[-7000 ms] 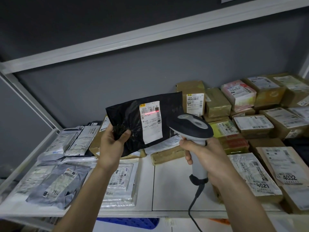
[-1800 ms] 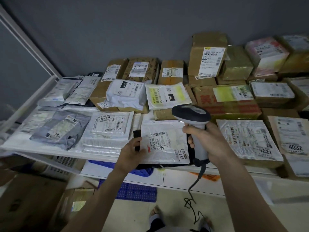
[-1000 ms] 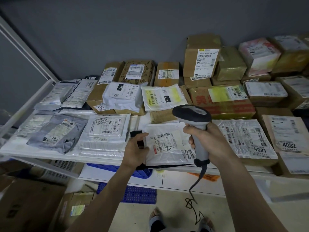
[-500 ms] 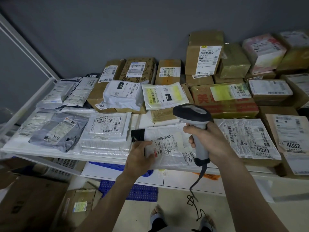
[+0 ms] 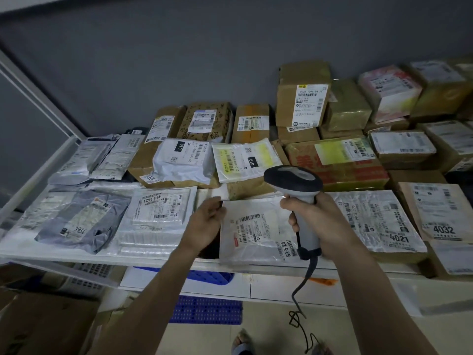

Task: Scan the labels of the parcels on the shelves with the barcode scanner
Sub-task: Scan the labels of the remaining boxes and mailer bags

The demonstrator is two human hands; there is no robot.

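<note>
Person stands at a white shelf (image 5: 158,260) packed with parcels. Right hand (image 5: 325,221) is wrapped tight round the grip of the scanner (image 5: 294,180), head tipped forward and down over the white bag (image 5: 256,229) at the shelf's front edge; its cable (image 5: 299,311) hangs toward the floor. That bag's label has a barcode and "83-5-25" along its lower right. Left hand (image 5: 204,221) sits at the bag's left edge, fingers loosely bent, tips at the top left corner; can't tell whether it pinches the bag or just touches it. A dark parcel edge shows under the bag by the wrist. Left of it, a clear bag (image 5: 158,208) reads "45-6-5621", and a grey bag (image 5: 84,221) has "794" handwritten. Right of the scanner, a flat parcel (image 5: 378,219) reads "4021", and the next box (image 5: 440,213) "4032". Behind, 2 bags are marked "010", 1 white (image 5: 184,160), 1 yellowish (image 5: 245,160). A tall box (image 5: 302,96) at the back reads "5020 1099 54 77".
</note>
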